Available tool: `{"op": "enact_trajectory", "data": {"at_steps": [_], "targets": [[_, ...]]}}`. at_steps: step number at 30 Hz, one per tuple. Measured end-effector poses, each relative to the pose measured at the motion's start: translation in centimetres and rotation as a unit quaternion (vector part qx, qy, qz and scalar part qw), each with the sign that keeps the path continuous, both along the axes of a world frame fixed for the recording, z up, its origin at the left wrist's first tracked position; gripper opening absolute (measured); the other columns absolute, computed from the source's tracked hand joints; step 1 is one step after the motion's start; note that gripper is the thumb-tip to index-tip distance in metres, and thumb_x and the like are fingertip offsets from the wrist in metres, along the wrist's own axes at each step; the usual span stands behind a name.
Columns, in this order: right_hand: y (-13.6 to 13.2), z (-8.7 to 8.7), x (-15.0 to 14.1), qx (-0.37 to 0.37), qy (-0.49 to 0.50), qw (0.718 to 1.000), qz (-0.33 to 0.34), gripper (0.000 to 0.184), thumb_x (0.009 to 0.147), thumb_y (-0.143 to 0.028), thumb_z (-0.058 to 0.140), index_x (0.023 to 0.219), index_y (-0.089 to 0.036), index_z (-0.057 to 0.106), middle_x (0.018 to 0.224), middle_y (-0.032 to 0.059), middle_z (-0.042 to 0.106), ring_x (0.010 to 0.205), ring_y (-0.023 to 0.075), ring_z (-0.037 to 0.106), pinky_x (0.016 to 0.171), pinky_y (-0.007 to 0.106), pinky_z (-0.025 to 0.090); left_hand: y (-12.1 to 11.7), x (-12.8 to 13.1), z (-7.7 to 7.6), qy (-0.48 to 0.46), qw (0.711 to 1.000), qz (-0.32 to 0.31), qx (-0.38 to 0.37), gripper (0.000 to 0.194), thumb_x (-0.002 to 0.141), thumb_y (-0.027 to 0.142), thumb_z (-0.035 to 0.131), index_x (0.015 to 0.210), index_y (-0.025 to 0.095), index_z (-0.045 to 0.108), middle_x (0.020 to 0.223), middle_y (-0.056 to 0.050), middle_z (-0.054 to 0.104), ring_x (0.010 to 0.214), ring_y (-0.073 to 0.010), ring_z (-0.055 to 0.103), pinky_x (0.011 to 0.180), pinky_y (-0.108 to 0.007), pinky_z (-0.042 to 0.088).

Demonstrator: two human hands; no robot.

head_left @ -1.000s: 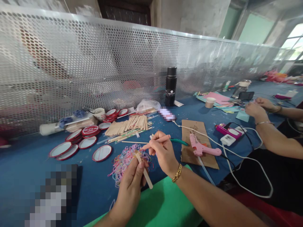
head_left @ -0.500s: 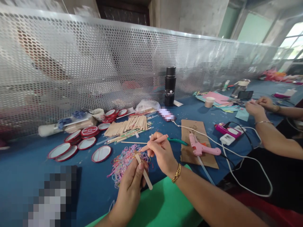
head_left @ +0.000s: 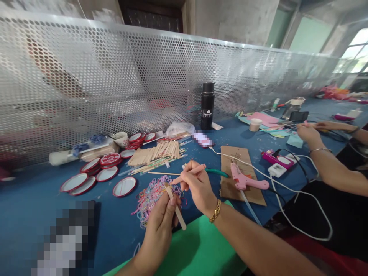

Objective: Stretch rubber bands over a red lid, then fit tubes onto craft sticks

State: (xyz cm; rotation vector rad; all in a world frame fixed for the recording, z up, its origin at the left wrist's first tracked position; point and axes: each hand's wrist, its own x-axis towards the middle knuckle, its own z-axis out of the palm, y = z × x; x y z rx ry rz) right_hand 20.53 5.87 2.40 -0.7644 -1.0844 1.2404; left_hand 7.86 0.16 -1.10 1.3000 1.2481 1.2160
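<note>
My left hand point(head_left: 159, 224) is closed around a pale wooden stick point(head_left: 176, 207), holding it tilted above the blue table point(head_left: 34, 203). My right hand point(head_left: 197, 184) pinches a pink stick point(head_left: 188, 174) that points down and left toward the top of the wooden stick. Just beyond both hands lies a tangle of coloured rubber bands point(head_left: 153, 193). A heap of loose wooden sticks point(head_left: 156, 151) lies farther back. A green sheet point(head_left: 198, 249) sits under my forearms.
A pink glue gun point(head_left: 244, 180) rests on cardboard point(head_left: 238, 174) to the right, its white cord point(head_left: 301, 195) looping off. Several red-rimmed lids point(head_left: 100, 172) lie at left. A black flask point(head_left: 207, 104) stands by the perforated metal screen point(head_left: 115, 76). Another person's hands point(head_left: 309, 132) work at right.
My hands have barely shifted with both sticks still held. The other person's far hand has stretched out to the right along the table.
</note>
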Motion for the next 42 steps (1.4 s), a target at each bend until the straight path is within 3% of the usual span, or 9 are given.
{"op": "enact_trajectory", "data": {"at_steps": [9,16,22,28,35,42], "targets": [[0.1,0.1,0.0,0.027,-0.023,0.999,-0.038,0.015,0.079,-0.029,0.061,0.07,-0.023,0.051,0.047,-0.0081,0.051,0.047,0.012,0.054,0.053,0.024,0.042,0.1,-0.1,-0.5,0.016,1.0,0.015,0.015,0.047,0.09,0.066,0.059,0.081,0.02,0.063,0.06,0.005,0.044,0.05,-0.0109,0.036,0.045,-0.022,0.031],[-0.2,-0.1,-0.2,0.047,-0.049,0.998,-0.014,0.015,0.082,-0.029,0.06,0.071,-0.023,0.051,0.049,-0.0064,0.055,0.047,0.0129,0.054,0.054,0.026,0.044,0.2,-0.2,-0.4,0.034,0.999,0.012,0.018,0.046,0.09,0.067,0.058,0.085,0.021,0.063,0.059,0.006,0.044,0.049,-0.0116,0.035,0.044,-0.023,0.03],[-0.1,-0.5,0.0,0.112,-0.151,0.98,-0.062,0.02,0.087,-0.023,0.058,0.069,-0.024,0.049,0.06,-0.0043,0.055,0.056,0.0144,0.057,0.059,0.027,0.045,0.4,-0.1,-0.6,0.03,0.999,0.013,0.021,0.047,0.089,0.067,0.058,0.079,0.021,0.061,0.058,0.006,0.043,0.048,-0.0112,0.035,0.044,-0.022,0.032],[-0.4,-0.4,0.0,0.154,-0.236,0.956,-0.085,0.022,0.088,-0.021,0.057,0.067,-0.024,0.049,0.071,-0.0011,0.057,0.068,0.0172,0.059,0.064,0.029,0.044,0.3,-0.2,-0.4,0.032,0.999,0.034,0.011,0.046,0.084,0.068,0.065,0.087,0.022,0.066,0.058,0.005,0.046,0.049,-0.0126,0.038,0.043,-0.023,0.033],[-0.3,0.0,-0.3,0.158,-0.255,0.949,-0.098,0.018,0.084,-0.022,0.059,0.071,-0.025,0.047,0.064,-0.0029,0.055,0.061,0.0166,0.057,0.061,0.028,0.042,0.6,0.2,1.0,0.039,0.999,0.021,-0.004,0.055,0.075,0.076,0.068,0.081,0.021,0.063,0.059,0.007,0.044,0.052,-0.0117,0.037,0.045,-0.022,0.034],[0.1,0.1,-0.4,0.158,-0.275,0.943,-0.101,0.018,0.081,-0.02,0.061,0.071,-0.024,0.046,0.06,-0.0052,0.052,0.054,0.0131,0.053,0.054,0.024,0.039,1.4,-0.5,-0.3,0.013,0.999,0.024,-0.025,0.054,0.069,0.074,0.074,0.077,0.023,0.061,0.057,0.006,0.045,0.051,-0.0125,0.04,0.044,-0.021,0.036]]}}
